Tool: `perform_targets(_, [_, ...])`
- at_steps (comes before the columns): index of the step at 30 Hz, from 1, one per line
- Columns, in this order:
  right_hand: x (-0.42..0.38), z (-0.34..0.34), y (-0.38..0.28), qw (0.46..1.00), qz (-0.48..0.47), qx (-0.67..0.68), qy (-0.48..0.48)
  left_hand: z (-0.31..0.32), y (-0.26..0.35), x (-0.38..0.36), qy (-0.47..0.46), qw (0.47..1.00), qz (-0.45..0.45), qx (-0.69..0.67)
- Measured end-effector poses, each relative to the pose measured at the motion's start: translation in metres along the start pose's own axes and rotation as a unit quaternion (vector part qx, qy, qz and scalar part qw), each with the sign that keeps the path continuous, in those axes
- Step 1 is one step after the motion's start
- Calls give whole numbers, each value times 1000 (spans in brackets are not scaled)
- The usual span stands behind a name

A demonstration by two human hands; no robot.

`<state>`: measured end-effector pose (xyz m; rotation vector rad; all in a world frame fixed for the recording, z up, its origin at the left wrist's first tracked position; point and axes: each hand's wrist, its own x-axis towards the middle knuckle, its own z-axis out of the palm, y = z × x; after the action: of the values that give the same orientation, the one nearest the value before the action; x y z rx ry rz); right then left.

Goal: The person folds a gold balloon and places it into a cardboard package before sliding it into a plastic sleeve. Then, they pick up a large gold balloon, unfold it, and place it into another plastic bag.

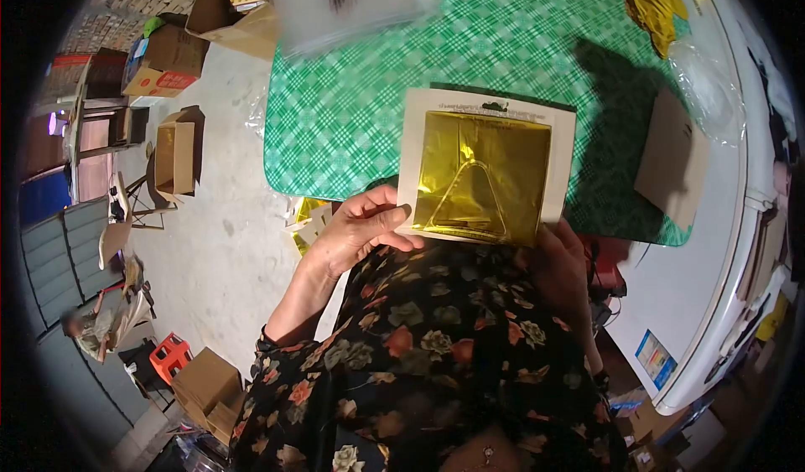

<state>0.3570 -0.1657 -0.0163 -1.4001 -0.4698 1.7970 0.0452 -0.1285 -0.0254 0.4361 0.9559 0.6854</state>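
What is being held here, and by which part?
A pale card with gold foil, held near its lower corners: left hand at the lower left, right hand at the lower right.

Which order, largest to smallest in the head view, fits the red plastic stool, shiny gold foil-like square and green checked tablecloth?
1. Green checked tablecloth
2. Shiny gold foil-like square
3. Red plastic stool
The stool stands farther away; this ranks apparent size only.
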Motion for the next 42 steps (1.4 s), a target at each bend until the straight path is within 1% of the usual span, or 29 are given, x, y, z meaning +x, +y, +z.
perform_targets(3, [1,-6,4,998,-37,-42,-7,3,2,1,4,1000,-2,25])
perform_targets(6, [-2,5,-1,995,-55,-80,31,1,-1,2,13,999,-8,41])
perform_targets(7, [-1,3,1,997,-43,-53,29,0,-1,2,17,999,-12,44])
perform_targets(10, [-4,7,-5,998,-46,-21,23,7,1,0,30,998,-17,56])
perform_targets(11, [-3,6,-4,997,-54,-36,27,9,2,-1,34,997,-15,61])
perform_targets(13, [2,2,-1,995,-72,-68,32,4,2,-2,-27,999,-9,44])
perform_targets(14, [4,-2,1,989,-96,-113,23,2,2,-2,-56,998,-5,35])
perform_targets(16, [6,-8,5,969,-143,-200,3,0,1,-2,-63,998,5,12])
perform_targets(18, [3,-6,-1,985,-69,-157,-4,-6,-1,-1,-84,996,8,-23])
perform_targets(19, [1,-5,-3,990,-31,-135,-6,-6,-2,-1,-67,998,-2,-15])
perform_targets(22, [0,-7,1,995,-8,-102,-1,-2,-5,-1,-32,999,-21,11])
perform_targets(24, [2,-14,10,989,-25,-143,2,0,-3,-3,-26,999,-21,34])
perform_targets(27, [3,-15,13,987,-38,-157,-6,-1,0,-5,-27,992,-36,121])
perform_targets(31, [5,-19,15,981,-42,-188,-11,-6,0,-6,-27,981,-67,178])
perform_targets(33, [1,-10,3,987,-11,-162,-9,-9,0,-7,-33,974,-87,207])
perform_targets(35, [2,-10,3,981,-38,-189,-16,1,0,-7,1,978,-45,204])
perform_targets(36, [6,-17,11,970,-79,-228,-25,6,-1,-7,19,979,-25,202])
perform_targets(37, [7,-21,15,956,-119,-267,-34,8,-4,-6,41,980,-24,195])
perform_targets(40, [5,-20,22,975,-107,-189,-49,6,-5,-3,23,988,-10,151])
perform_targets(41, [4,-16,22,978,-103,-176,-46,6,-3,-3,19,990,-27,140])
perform_targets(42, [2,-10,18,980,-101,-164,-43,7,-3,-4,15,990,-18,143])
